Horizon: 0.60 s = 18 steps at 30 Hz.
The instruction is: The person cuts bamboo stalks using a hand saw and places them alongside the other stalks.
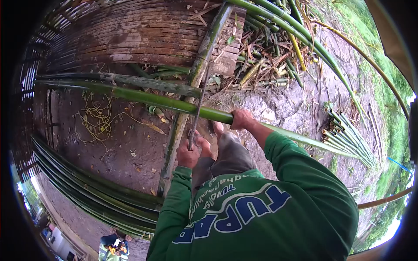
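My right hand (pixel 243 119) is closed round a thick green bamboo pole (pixel 161 101). A paler green length (pixel 311 140) carries on past that hand to the right. My left hand (pixel 187 156) is wrapped round the lower end of a long, narrow dark blade (pixel 200 101). The blade stands nearly edge-on and crosses over the pole; whether it is a saw or a knife I cannot tell. Under the pole runs a slanting bamboo rail (pixel 176 137). A duller bamboo pole (pixel 150 82) lies just beyond the green one, its end near the blade.
Long bamboo poles (pixel 96 187) lie at lower left. A slatted bamboo platform (pixel 130 32) is beyond, beside cut scraps (pixel 265 56). Yellow cord (pixel 96 119) is tangled on the mud. Cut bamboo lengths (pixel 348 135) are stacked at right. Another person (pixel 114 245) is at bottom left.
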Motion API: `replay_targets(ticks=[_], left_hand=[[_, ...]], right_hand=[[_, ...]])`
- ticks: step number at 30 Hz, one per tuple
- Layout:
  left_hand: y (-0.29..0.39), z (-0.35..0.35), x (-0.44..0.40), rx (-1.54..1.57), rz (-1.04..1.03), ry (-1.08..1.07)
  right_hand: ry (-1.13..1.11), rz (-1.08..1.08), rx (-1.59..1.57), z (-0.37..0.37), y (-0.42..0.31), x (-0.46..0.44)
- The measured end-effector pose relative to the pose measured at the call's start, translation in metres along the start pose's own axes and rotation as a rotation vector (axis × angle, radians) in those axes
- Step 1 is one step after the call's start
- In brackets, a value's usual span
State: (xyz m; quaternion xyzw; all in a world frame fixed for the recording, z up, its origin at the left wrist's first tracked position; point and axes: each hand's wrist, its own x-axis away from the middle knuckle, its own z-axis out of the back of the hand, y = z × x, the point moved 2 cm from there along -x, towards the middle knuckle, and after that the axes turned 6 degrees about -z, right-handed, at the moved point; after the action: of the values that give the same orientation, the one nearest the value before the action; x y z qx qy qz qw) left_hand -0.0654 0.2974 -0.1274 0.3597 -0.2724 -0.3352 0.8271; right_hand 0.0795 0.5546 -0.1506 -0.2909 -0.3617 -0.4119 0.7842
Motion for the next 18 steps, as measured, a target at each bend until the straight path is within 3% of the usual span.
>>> replay_targets(ticks=[3,6,9,13,18], left_hand=[[-0.017,-0.011,0.001,0.053,-0.016,0.058],[-0.006,-0.005,0.0,0.07,0.015,0.049],[0.011,0.0,-0.004,0.034,-0.006,0.042],[0.032,0.005,-0.003,-0.074,-0.106,0.1],[0.045,-0.006,0.032,-0.042,0.057,-0.046]], right_hand=[[0.052,0.137,0.062,0.012,-0.007,0.002],[0.137,0.194,-0.013,0.035,-0.058,-0.001],[-0.093,0.219,-0.028,0.021,-0.089,-0.036],[-0.018,0.126,-0.038,0.014,-0.088,-0.034],[-0.073,0.071,-0.051,-0.003,-0.067,-0.006]])
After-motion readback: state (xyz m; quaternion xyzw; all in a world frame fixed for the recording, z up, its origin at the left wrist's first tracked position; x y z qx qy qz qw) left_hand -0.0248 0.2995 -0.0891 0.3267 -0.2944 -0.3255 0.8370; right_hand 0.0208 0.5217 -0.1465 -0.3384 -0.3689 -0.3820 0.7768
